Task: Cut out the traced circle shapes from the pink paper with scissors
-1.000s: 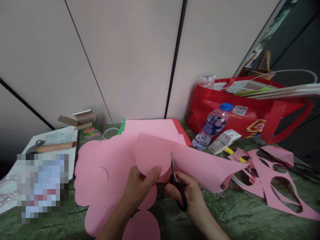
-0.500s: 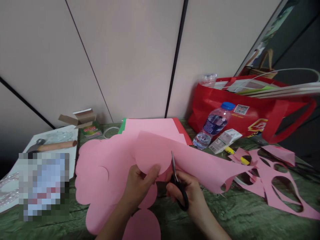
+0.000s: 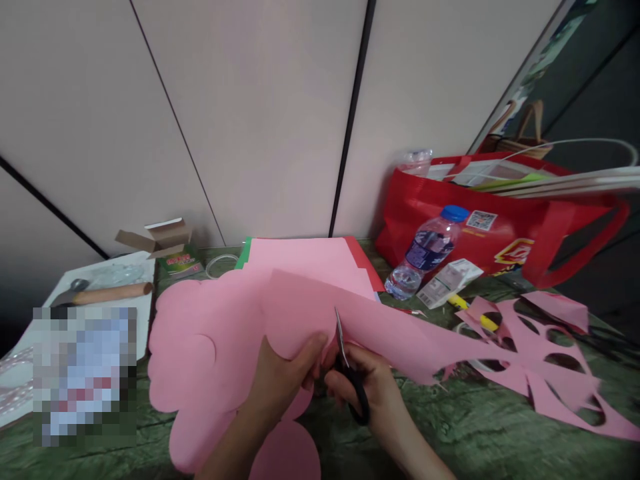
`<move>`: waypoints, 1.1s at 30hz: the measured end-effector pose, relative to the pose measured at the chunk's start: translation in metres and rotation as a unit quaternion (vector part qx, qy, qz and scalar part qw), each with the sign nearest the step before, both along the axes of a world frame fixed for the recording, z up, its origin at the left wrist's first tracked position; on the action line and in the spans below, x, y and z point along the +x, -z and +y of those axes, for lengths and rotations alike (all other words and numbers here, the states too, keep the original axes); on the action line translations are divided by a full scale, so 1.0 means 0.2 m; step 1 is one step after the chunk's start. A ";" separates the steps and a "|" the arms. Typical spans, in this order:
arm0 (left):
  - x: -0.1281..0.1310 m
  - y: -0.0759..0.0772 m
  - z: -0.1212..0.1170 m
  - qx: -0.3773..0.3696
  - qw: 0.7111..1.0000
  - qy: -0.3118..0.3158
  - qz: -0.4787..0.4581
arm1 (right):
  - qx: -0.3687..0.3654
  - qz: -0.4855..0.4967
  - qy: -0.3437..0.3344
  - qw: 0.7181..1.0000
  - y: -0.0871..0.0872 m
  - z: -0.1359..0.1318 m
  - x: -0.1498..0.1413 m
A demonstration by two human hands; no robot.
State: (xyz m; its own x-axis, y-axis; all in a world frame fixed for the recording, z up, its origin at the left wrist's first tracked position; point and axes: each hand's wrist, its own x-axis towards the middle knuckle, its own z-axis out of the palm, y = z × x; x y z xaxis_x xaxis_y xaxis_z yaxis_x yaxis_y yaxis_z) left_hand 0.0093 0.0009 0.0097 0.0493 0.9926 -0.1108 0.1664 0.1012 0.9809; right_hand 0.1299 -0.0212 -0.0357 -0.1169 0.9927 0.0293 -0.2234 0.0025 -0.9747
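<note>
My left hand (image 3: pixel 287 373) pinches the lower edge of a pink paper sheet (image 3: pixel 380 327), thumb on top, beside a rounded cut outline. Black-handled scissors (image 3: pixel 353 383) are in my right hand (image 3: pixel 375 380), fingers through the loops. Their blades stand at the sheet, just right of my left thumb, on the curved cut. Under and left of my hands lies a pile of cut pink paper circles (image 3: pixel 185 347), overlapping one another. One more pink circle (image 3: pixel 287 457) lies at the near edge, partly behind my left forearm.
Pink offcuts (image 3: pixel 530 360) with round holes lie at right, over a yellow pen (image 3: pixel 487 323). Behind stand a water bottle (image 3: pixel 425 253), a small white box (image 3: pixel 450 283) and a red bag (image 3: pixel 500 227). A hammer (image 3: pixel 113 293) lies left, near an opened carton (image 3: pixel 180 257).
The sheet has shifted and turned slightly to the left, its right tail now reaching over the offcuts. The scissors and both hands have moved slightly with the cut.
</note>
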 end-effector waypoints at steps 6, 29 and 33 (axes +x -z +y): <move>0.02 -0.04 -0.01 -0.018 0.999 -0.026 0.014 | 0.019 -0.007 0.045 0.999 0.02 0.01 0.01; -0.01 -0.02 0.00 0.009 1.000 -0.007 0.013 | -0.010 -0.003 0.045 0.999 0.01 0.00 0.01; -0.01 0.00 0.00 0.000 1.000 -0.009 0.021 | -0.011 0.000 0.042 0.999 0.00 0.00 0.01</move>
State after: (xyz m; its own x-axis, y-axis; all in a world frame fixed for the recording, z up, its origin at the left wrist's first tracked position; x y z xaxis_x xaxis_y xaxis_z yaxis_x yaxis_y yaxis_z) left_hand 0.0065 0.0018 0.0104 0.0273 0.9932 -0.1131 0.2058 0.1052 0.9729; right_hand 0.1314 -0.0204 -0.0350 -0.0324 0.9994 0.0078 -0.2224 0.0004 -0.9750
